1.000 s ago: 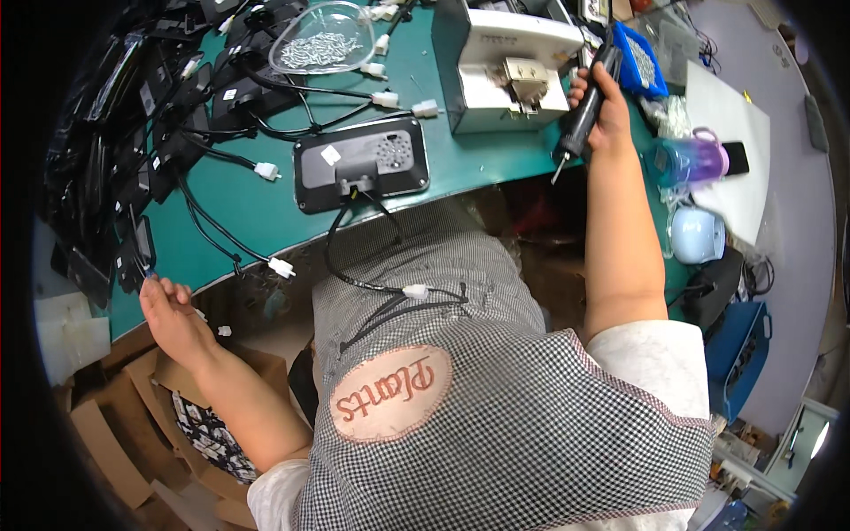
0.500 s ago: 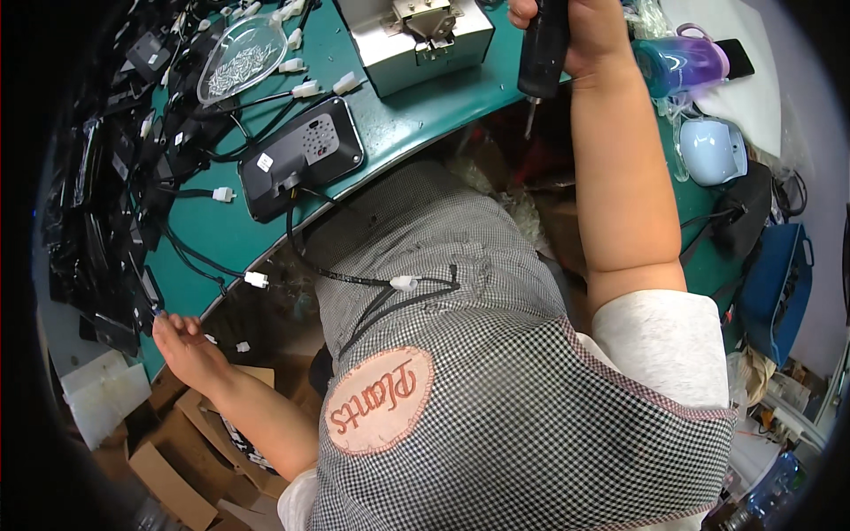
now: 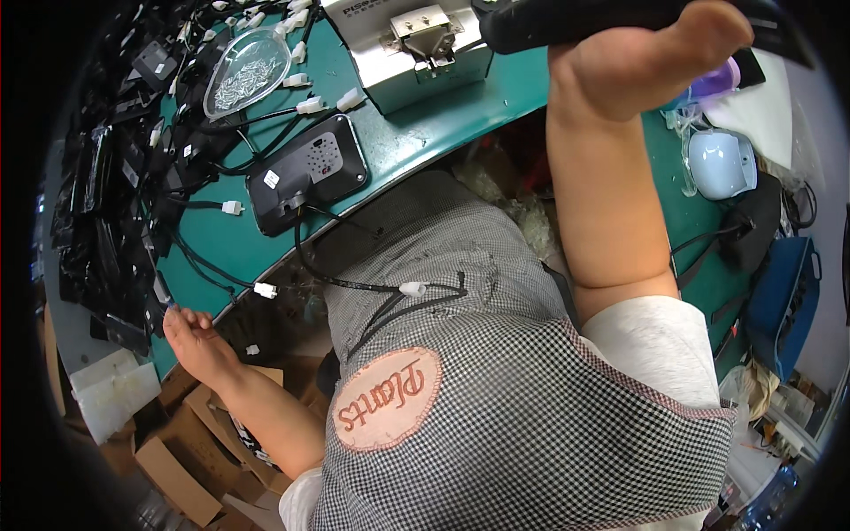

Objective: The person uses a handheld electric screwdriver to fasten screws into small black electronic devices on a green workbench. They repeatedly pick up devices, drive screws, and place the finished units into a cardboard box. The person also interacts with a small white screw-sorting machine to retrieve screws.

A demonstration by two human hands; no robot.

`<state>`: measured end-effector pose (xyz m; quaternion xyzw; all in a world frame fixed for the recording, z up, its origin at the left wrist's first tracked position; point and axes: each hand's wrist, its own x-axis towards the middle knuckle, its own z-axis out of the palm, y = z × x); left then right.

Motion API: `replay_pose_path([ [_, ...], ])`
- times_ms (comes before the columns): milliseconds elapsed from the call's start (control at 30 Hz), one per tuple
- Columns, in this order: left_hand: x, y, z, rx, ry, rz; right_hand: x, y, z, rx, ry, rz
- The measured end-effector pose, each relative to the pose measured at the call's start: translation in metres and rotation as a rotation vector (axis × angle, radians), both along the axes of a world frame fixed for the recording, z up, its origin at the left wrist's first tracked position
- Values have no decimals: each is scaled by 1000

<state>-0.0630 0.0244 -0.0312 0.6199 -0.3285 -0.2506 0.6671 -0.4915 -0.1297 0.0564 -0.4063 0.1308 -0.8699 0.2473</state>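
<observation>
My right hand point(image 3: 651, 66) is closed round a black powered screwdriver point(image 3: 540, 25), held level at the top. The screwdriver's left end reaches the metal mechanism point(image 3: 428, 37) on the front of a white box point(image 3: 372, 66); its bit is not clear. At the bench's left edge my left hand point(image 3: 202, 347) has curled fingers, at the end of a slim dark thing that I cannot name. A black flat housing point(image 3: 310, 173) with a speckled round-holed patch lies by the front edge. Its black cable point(image 3: 341, 283) hangs onto my apron, with a white connector point(image 3: 413, 289).
A clear dish of small screws point(image 3: 246, 80) stands among white-plugged cables. Black housings and bagged parts point(image 3: 97, 195) crowd the left. Cardboard boxes point(image 3: 181, 451) lie below the bench. To the right are a light-blue cup-shaped thing point(image 3: 719, 164) and a blue bin point(image 3: 779, 305).
My right hand has turned the screwdriver from upright, bit down, to level, its left end at the white box. My left hand stays at the bench edge. The whole view has shifted slightly.
</observation>
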Motion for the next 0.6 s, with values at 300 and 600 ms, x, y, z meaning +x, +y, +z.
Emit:
replay_pose_path([
  [300,-1,0,-4,0,22,-11,15,-20,-34,-112,80,0],
  [600,-4,1,-4,8,6,-33,19,-25,-49,-266,157,122],
])
